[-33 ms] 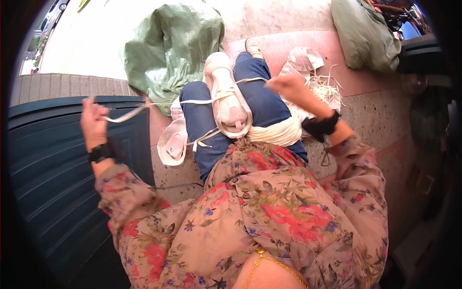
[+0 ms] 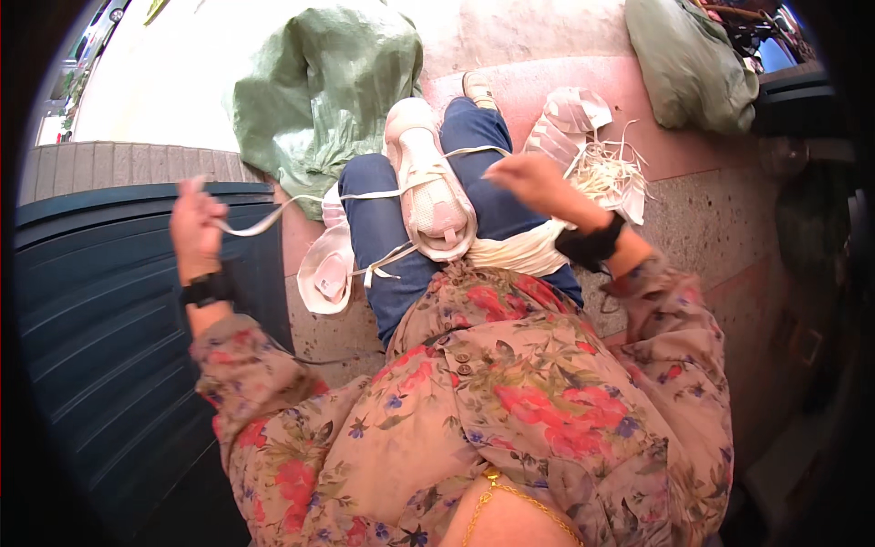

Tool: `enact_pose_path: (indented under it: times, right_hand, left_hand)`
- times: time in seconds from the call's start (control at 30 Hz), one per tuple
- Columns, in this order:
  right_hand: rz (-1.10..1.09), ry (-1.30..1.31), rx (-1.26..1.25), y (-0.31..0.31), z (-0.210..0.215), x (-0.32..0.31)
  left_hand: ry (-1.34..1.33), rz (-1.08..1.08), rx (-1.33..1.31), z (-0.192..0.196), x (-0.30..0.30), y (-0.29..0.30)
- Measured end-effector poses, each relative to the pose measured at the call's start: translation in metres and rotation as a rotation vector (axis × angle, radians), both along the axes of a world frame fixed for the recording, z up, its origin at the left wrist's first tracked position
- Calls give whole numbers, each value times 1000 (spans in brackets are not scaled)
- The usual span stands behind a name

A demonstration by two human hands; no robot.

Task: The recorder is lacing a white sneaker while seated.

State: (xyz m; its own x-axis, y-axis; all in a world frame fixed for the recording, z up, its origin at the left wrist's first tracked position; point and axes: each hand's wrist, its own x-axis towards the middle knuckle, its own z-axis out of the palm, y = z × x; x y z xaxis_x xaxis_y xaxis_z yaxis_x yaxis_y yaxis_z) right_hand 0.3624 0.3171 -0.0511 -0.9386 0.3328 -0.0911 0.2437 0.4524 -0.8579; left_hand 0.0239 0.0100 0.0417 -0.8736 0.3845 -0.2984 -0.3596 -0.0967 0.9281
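Note:
A pale pink and white shoe (image 2: 437, 219) lies between my thighs, its toe pointing away from me. A white shoelace (image 2: 264, 223) runs from its eyelets out to the left, sagging a little, to my left hand (image 2: 197, 223), whose fingers are closed on it. Another length of lace crosses my right thigh and reaches close to my right hand (image 2: 538, 187). That hand hovers over the thigh with its fingers drawn together; what they hold, if anything, does not show. A cream bundle of laces (image 2: 519, 251) rests across my right thigh.
Beside my left leg stands a second pale shoe (image 2: 326, 273). More shoes (image 2: 570, 118) and a tangle of loose laces (image 2: 606, 173) lie on the right. Green sacks (image 2: 319, 91) stand ahead, left and right. A dark slatted panel (image 2: 137, 301) flanks my left arm.
My left hand has shifted slightly right and down, and its lace hangs slacker. My right hand has moved left and slightly down over the thigh. The shoe has stayed in place.

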Motion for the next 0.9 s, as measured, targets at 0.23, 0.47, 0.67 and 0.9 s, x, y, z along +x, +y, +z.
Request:
enact_pose_path:
  times: [0.23, 0.47, 0.67, 0.9]
  right_hand:
    - [-60, -10, 535, -44, -29, -31]
    - [-16, 28, 602, -51, -31, -41]
    - [231, 133, 852, -46, -20, -47]
    - [-11, 70, 691, -52, -28, -44]
  left_hand:
    - [21, -603, -331, -71, 147, 93]
    - [528, -757, -634, -109, 162, 86]
    - [671, -687, -652, -108, 167, 86]
    - [708, -647, -815, -105, 163, 87]
